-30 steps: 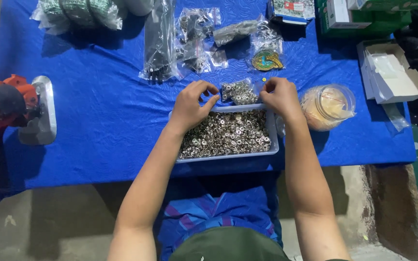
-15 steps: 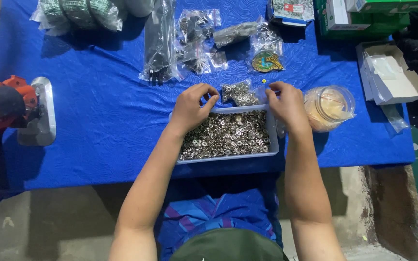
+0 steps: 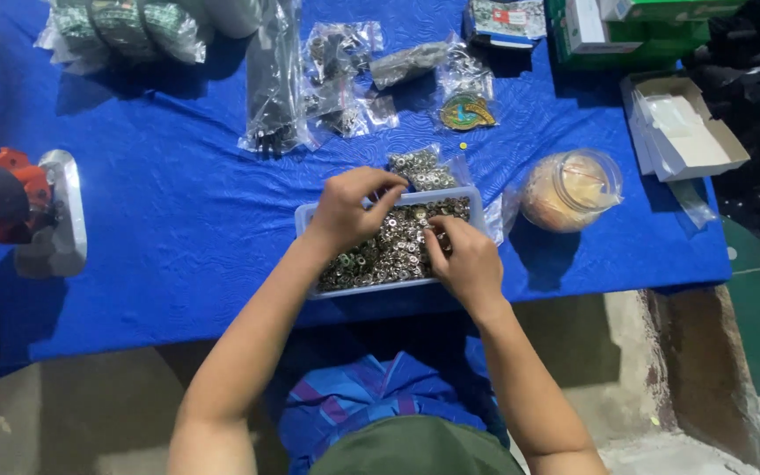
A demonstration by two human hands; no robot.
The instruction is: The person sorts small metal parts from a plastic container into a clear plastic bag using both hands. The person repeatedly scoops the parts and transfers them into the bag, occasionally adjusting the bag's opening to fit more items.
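Counter (image 3: 178, 202): covered in blue cloth, matt, with a faint wavy embossed pattern. Tray (image 3: 303, 222): pale translucent plastic, smooth walls. Washers (image 3: 393, 251) in the tray: small metal rings, silvery to brassy, glinting. Small bag (image 3: 424, 167) behind the tray: clear glossy plastic film holding similar metal pieces. Round jar (image 3: 569, 189): clear plastic, shiny, wrapped in crinkled film. Long bag (image 3: 273, 79): glossy clear plastic over black contents. Open box (image 3: 683, 127): matt brown cardboard with white sheets inside. Left hand (image 3: 354, 211) and right hand (image 3: 464, 259): bare skin, fingers among the metal pieces.
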